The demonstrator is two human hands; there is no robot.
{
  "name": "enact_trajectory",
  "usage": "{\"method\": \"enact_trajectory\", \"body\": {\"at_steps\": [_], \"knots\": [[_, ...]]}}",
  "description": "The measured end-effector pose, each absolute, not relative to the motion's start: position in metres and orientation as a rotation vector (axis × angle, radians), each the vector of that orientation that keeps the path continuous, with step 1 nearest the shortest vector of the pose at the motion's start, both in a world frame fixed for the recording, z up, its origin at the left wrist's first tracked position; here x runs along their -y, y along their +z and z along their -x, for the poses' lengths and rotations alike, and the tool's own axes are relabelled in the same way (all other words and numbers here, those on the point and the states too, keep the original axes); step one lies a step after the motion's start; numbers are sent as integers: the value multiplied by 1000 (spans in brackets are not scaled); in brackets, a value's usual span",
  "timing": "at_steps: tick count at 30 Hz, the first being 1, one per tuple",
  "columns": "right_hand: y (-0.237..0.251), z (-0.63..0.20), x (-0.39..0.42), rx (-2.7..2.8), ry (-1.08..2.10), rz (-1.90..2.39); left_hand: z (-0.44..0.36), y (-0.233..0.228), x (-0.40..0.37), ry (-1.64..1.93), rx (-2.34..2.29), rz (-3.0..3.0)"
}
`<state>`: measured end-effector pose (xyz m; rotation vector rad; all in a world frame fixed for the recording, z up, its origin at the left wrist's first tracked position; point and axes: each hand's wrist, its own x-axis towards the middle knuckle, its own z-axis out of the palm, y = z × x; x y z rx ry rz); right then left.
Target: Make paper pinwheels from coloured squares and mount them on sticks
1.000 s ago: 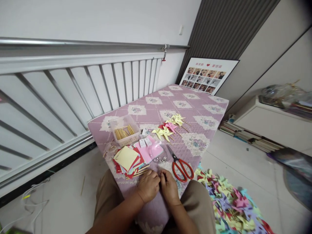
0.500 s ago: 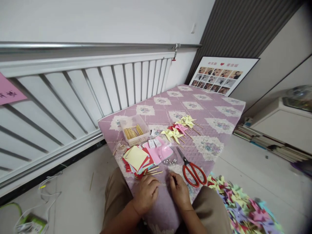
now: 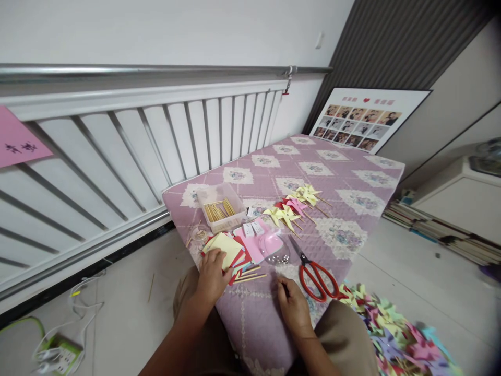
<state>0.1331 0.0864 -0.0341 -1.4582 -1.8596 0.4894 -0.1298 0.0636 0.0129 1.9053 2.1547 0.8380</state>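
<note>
Left hand (image 3: pixel 212 275) lies flat and open on the paper squares (image 3: pixel 225 249): thin, floppy stuff, easiest pinched at a corner. Right hand (image 3: pixel 293 307) rests loosely curled and empty on the quilted worktop (image 3: pixel 332 183).

Left hand (image 3: pixel 213 274): is being held palm down, fingers spread and flat, with the forearm stretched forward from the lower left.
Right hand (image 3: pixel 293 305): is being kept loosely curled, knuckles up, fingertips drawn together, well apart from the left.
</note>
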Motion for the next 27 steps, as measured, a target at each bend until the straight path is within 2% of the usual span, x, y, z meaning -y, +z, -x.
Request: {"method": "enact_trajectory", "body": {"at_steps": [12, 19, 27], "knots": [[-35, -133, -87, 1880, 456, 1439, 131, 4, -65, 890, -2158, -1830], [-33, -133, -87, 1884, 450, 1433, 135, 2, -67, 1052, -2070, -1804], [-32, -133, -86, 1870, 455, 1435, 143, 27, -75, 1182, -1908, -1379]]}}
